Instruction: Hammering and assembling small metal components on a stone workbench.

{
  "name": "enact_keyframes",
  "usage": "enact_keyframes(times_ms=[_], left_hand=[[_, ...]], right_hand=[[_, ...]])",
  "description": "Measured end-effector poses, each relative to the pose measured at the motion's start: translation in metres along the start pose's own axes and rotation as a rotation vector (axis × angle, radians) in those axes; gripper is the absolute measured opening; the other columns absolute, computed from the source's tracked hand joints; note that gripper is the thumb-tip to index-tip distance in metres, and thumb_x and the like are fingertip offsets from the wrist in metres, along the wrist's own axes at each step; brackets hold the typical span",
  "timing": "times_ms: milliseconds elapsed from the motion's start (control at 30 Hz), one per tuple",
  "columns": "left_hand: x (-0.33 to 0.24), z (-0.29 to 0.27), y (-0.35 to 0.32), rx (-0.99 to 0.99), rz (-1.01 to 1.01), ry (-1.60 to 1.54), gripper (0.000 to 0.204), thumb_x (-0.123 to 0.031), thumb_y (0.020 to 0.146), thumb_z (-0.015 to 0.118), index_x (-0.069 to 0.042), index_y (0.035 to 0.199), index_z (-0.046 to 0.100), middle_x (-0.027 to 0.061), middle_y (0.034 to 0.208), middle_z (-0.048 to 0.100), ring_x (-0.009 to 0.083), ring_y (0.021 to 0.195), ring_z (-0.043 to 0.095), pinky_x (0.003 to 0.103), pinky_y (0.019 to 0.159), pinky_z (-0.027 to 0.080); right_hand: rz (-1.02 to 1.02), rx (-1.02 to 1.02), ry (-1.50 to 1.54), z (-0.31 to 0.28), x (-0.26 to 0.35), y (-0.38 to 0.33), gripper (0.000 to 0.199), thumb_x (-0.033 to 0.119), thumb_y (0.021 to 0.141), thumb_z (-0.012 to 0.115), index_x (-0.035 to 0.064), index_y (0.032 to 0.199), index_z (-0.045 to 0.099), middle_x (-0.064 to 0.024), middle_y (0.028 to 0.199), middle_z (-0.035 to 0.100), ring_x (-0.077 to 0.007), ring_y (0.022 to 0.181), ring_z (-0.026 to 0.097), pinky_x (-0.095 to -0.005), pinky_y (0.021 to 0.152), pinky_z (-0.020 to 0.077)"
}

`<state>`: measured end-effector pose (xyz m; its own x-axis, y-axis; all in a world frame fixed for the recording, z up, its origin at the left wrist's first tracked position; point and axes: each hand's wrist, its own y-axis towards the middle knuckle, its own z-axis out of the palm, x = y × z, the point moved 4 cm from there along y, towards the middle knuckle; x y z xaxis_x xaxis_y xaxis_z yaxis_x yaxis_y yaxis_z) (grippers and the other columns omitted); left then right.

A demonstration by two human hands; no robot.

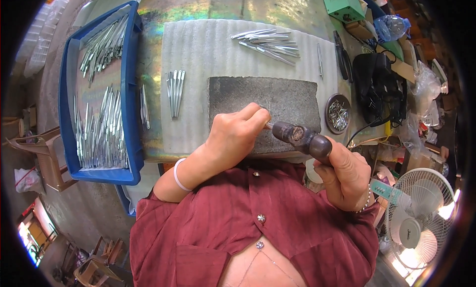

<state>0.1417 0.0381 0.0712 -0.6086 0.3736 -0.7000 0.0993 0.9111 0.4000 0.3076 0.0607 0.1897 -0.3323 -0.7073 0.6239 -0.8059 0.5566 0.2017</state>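
Note:
My right hand (347, 175) is wrapped round a hammer, whose dark rounded head (317, 144) hangs over the right part of a grey stone slab (290, 96). Just left of the hammer, my left hand (238, 133) is closed in a pinch low over the slab. A short bit of a thin silvery metal piece (268, 125) shows at its fingertips, beside the hammer face; the rest is hidden by the fingers. Beyond the slab lies a loose pile of flat, tapered metal pieces (267, 44). Several similar pieces (175, 91) are fanned out to the left.
A blue tray (133, 88) on the left holds two heaps of metal pieces. White foam sheeting (193, 39) lies under the slab. To the right are a round dish of small metal parts (338, 113), black-handled pliers (342, 56), a black bag-like object (379, 86) and a white fan (419, 207).

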Motion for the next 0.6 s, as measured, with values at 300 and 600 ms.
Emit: enact_keyframes(times_ms=[300, 600], left_hand=[[0.001, 0.001, 0.001, 0.023, 0.029, -0.033, 0.015, -0.003, 0.073, 0.062, -0.007, 0.084, 0.052, 0.0065, 0.075, 0.052, 0.0259, 0.059, 0.058, 0.034, 0.046, 0.045], [0.002, 0.002, 0.001, 0.037, 0.026, -0.028, 0.014, -0.005, 0.074, 0.063, -0.007, 0.083, 0.051, 0.0068, 0.075, 0.052, 0.0264, 0.06, 0.058, 0.035, 0.046, 0.045]], right_hand=[[-0.007, 0.112, -0.181, -0.006, 0.009, 0.003, 0.052, -0.005, 0.069, 0.066, -0.0082, 0.118, 0.05, -0.0098, 0.07, 0.052, -0.0196, 0.053, 0.054, -0.0305, 0.044, 0.0437], [0.038, -0.368, 0.493, -0.054, 0.037, -0.016, 0.028, 0.017, 0.07, 0.064, -0.0002, 0.093, 0.063, -0.006, 0.067, 0.059, -0.0184, 0.056, 0.057, -0.0343, 0.047, 0.042]])
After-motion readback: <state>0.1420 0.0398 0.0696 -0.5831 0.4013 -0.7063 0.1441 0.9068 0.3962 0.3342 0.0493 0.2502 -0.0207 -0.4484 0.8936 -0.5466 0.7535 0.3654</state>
